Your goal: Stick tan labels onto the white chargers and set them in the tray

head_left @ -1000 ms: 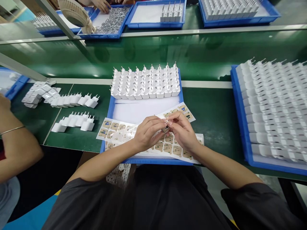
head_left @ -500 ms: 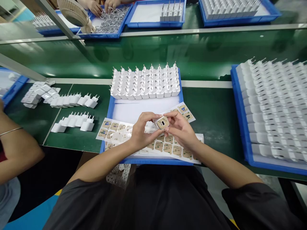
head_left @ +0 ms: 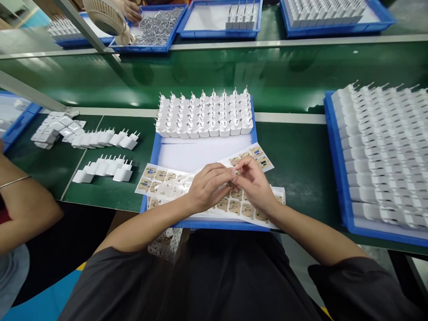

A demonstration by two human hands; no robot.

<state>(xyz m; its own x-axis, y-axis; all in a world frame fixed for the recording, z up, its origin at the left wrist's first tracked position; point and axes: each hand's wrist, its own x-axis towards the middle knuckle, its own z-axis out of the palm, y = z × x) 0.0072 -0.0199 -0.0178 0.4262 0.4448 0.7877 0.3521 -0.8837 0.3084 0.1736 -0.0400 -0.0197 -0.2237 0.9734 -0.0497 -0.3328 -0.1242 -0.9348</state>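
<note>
Over the near half of a blue tray on the green counter, we hold our left hand and right hand close together, their fingertips meeting around one small charger. Both hands are grasping it: the left fingers curl over it from one side, and the right thumb and forefinger pinch it from the other. Our fingers cover most of it, so we cannot tell how its faces are turned.

Beneath our hands, sheets of tan stickers lie across the tray's near part, overlapping one another, with a pale crumpled film on top at the left. One sheet slants out past the tray's right side. Farther back, white lining shows, and then rows of white chargers stand packed at the far end, pins up.

To our left on the counter, we see two rows of loose chargers, pins tilted upward, and a pile of white pieces beyond. A co-worker's arm with a bracelet shows at the left edge. To our right, a second tray holds chargers in close rows. On the far side, another co-worker's hand is beside a tray of bent metal pieces, near a beige fan.
</note>
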